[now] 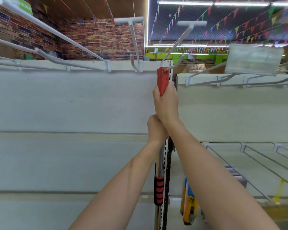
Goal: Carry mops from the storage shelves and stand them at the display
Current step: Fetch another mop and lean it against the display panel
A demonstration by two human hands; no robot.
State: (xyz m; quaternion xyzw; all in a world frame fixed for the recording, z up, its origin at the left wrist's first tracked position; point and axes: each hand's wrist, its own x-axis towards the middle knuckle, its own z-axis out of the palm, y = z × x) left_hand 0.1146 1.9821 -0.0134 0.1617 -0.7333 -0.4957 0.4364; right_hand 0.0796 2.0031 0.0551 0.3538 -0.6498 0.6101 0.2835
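Mop (pixel 160 170): it stands upright against the white display wall (pixel 73 105), right in front of the slotted upright (pixel 165 156) where two wall panels meet. Only its pole shows; the head is out of view below. The pole is silver, with a red and black ribbed sleeve (pixel 159 190) low down and a red end grip (pixel 163 80) at the top. A hole in the top of that red grip sits at the root of a white hook (pixel 175 47), and the hook's rod seems to pass through it, though the spot is small and a little blurred.

The right hand (pixel 166 103) holds the lower part of the red grip, its fingers curled round the far side and hidden, with the back of the hand toward the camera. The left hand (pixel 156 128) grips the pole just below, touching the right wrist; its fingers are wrapped round the pole and mostly out of sight too. Both bare forearms reach up from the bottom of the view.

More white hooks stick out along the top rail (pixel 90 65), and one to the right carries a clear packet (pixel 254 58). A yellow and blue packaged item (pixel 189 205) hangs low, just right of the pole. Wire racks (pixel 264 161) lie at the lower right. Coloured pennant strings (pixel 223 30) cross the ceiling, and a brick-pattern wall (pixel 98 39) rises behind the display.
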